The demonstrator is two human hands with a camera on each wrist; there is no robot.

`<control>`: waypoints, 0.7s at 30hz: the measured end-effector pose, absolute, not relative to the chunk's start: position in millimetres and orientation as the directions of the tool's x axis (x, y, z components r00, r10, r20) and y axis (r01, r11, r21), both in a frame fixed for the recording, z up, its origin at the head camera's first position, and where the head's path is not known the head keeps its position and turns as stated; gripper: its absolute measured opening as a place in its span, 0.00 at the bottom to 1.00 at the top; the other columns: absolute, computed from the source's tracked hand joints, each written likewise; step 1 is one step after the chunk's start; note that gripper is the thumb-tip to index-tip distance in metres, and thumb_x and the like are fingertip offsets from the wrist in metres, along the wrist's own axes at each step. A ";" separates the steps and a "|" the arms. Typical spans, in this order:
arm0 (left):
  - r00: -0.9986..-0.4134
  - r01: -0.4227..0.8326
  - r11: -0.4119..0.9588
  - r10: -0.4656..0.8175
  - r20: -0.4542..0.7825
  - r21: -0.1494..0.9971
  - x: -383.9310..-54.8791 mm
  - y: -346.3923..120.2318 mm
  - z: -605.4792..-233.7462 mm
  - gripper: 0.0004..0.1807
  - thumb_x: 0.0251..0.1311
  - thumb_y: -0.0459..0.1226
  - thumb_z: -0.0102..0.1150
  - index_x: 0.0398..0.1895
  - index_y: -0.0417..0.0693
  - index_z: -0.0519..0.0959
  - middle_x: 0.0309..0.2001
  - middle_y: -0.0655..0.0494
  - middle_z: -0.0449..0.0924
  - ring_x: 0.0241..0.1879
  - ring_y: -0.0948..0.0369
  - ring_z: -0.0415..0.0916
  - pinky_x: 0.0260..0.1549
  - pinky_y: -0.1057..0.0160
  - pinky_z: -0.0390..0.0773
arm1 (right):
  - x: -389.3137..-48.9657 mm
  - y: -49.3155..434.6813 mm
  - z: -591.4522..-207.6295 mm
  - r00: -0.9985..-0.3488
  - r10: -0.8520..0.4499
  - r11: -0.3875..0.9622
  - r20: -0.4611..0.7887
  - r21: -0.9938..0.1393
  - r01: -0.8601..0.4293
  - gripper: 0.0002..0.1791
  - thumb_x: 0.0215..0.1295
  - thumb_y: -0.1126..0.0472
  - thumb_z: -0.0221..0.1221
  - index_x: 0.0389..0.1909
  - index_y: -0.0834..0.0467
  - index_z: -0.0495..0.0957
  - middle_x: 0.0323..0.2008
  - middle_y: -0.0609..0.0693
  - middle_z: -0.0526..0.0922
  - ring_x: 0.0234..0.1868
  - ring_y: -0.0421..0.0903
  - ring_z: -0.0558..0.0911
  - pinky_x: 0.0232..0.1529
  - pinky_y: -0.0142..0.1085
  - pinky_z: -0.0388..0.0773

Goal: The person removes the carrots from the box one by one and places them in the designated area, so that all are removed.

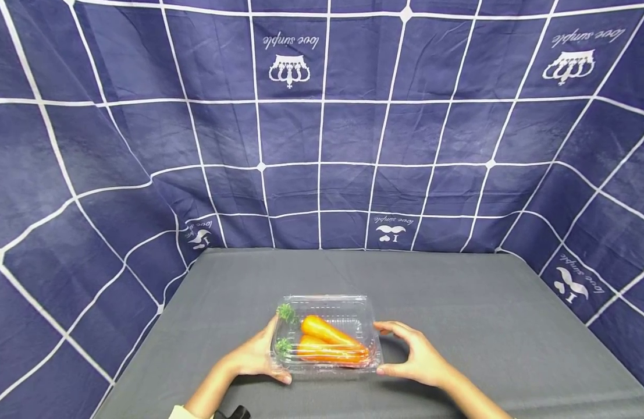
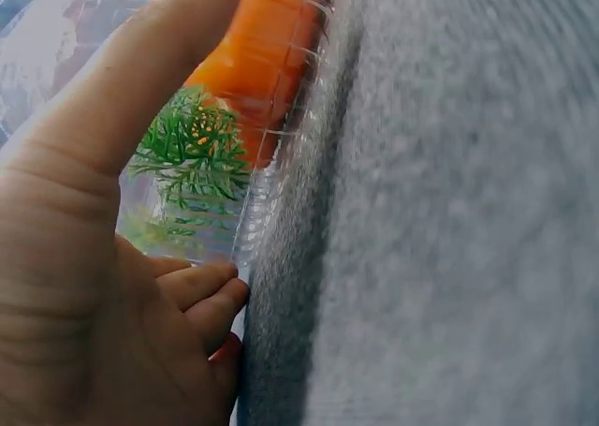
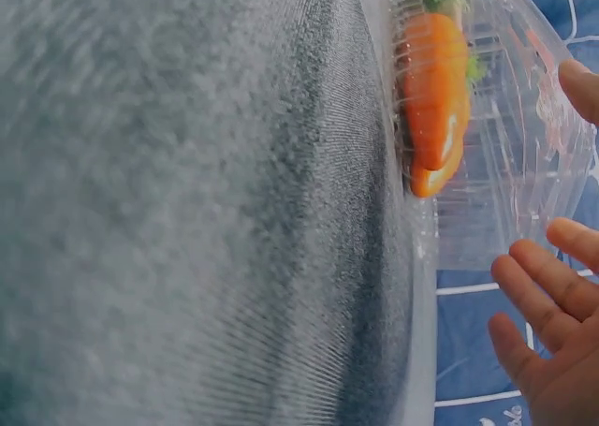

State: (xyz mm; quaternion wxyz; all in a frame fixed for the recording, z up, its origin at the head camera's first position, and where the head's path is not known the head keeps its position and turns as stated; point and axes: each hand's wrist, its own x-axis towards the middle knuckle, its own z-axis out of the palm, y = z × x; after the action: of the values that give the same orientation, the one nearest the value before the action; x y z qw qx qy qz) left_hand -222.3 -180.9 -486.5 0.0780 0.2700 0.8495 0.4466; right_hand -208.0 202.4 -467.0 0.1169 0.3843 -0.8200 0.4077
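A clear plastic clamshell box [image 1: 329,368] lies on the grey cloth, with two orange carrots [image 1: 327,331] inside. Their feathery green tops [image 1: 283,347] point toward its left end. My left hand [image 1: 256,352] holds that end, its thumb along the front side and its fingers round the side and back. In the left wrist view, the thumb crosses before the carrot [image 2: 271,47]. At the opposite end, my right hand [image 1: 418,355] has its fingers and thumb spread by the corners. The right wrist view shows nearly straight fingers [image 3: 547,290] beside the box wall, holding nothing.
Grey cloth [image 1: 458,302] covers the table around the box. A dark blue curtain with white grid lines [image 1: 353,134] hangs behind and along both sides. Part of a black object [image 1: 240,412] shows at the bottom edge, near the left forearm.
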 end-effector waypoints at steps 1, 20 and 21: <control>-0.845 0.386 0.446 0.522 0.116 0.807 -222.0 -180.7 -486.9 0.74 0.27 0.47 0.86 0.75 0.41 0.43 0.66 0.38 0.63 0.64 0.46 0.64 0.62 0.55 0.64 | -208.4 202.2 -467.3 -0.678 -0.532 0.372 0.507 -0.579 -0.725 0.40 0.43 0.53 0.78 0.58 0.62 0.75 0.52 0.53 0.81 0.49 0.48 0.80 0.48 0.44 0.77; -0.853 0.357 0.395 0.507 0.123 0.846 -218.0 -179.3 -490.0 0.77 0.29 0.44 0.86 0.76 0.39 0.37 0.73 0.34 0.50 0.69 0.44 0.52 0.65 0.49 0.55 | -224.7 201.1 -435.1 -0.609 -0.541 0.349 0.580 -0.504 -0.790 0.26 0.48 0.58 0.75 0.51 0.53 0.82 0.50 0.54 0.81 0.52 0.47 0.79 0.54 0.37 0.73; -0.856 0.354 0.408 0.504 0.116 0.841 -218.4 -179.2 -490.1 0.77 0.29 0.45 0.86 0.76 0.39 0.37 0.73 0.35 0.49 0.70 0.44 0.52 0.66 0.48 0.54 | -226.9 200.7 -432.3 -0.615 -0.536 0.350 0.579 -0.510 -0.785 0.24 0.49 0.59 0.74 0.50 0.54 0.83 0.49 0.54 0.82 0.52 0.47 0.79 0.54 0.36 0.73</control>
State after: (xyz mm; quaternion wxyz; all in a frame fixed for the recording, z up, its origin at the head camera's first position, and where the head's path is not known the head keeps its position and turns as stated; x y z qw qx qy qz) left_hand -218.4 -179.2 -490.1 0.0779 0.2568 0.8354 0.4796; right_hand -226.9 200.7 -432.3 0.1575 0.4096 -0.8064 0.3965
